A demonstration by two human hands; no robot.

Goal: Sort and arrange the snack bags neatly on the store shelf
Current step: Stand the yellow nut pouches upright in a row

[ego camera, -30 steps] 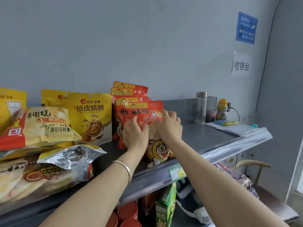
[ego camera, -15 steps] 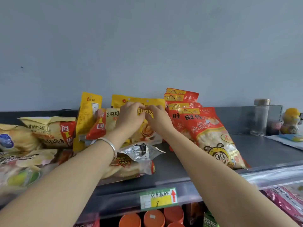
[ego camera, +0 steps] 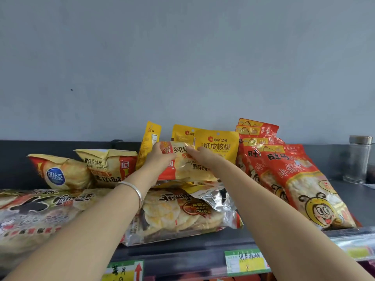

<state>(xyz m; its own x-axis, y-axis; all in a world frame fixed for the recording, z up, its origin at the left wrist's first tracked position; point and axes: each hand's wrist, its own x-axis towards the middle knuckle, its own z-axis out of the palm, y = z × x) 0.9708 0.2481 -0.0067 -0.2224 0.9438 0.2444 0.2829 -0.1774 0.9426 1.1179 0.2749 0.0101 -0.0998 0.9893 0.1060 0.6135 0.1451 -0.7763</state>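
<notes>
A yellow and red potato chip bag (ego camera: 188,169) lies across the pile at the middle of the shelf. My left hand (ego camera: 160,157) grips its upper left corner. My right hand (ego camera: 199,154) pinches its top edge on the right. Just behind stand two yellow walnut bags (ego camera: 218,146) and a narrow yellow bag (ego camera: 150,141). Red rice-cracker bags (ego camera: 288,171) with a cartoon face lean in a row to the right. Under the chip bag lies a large clear rice-cracker bag (ego camera: 182,212).
Two more chip bags (ego camera: 60,175) (ego camera: 110,167) lie at the back left, and another big cracker bag (ego camera: 30,218) fills the front left. A glass jar (ego camera: 358,159) stands at the far right. Price labels (ego camera: 247,262) line the dark shelf edge (ego camera: 182,252).
My hands left the red rice-cracker bag, moved left to the yellow bags and now hold the chip bag. The view has swung left along the shelf.
</notes>
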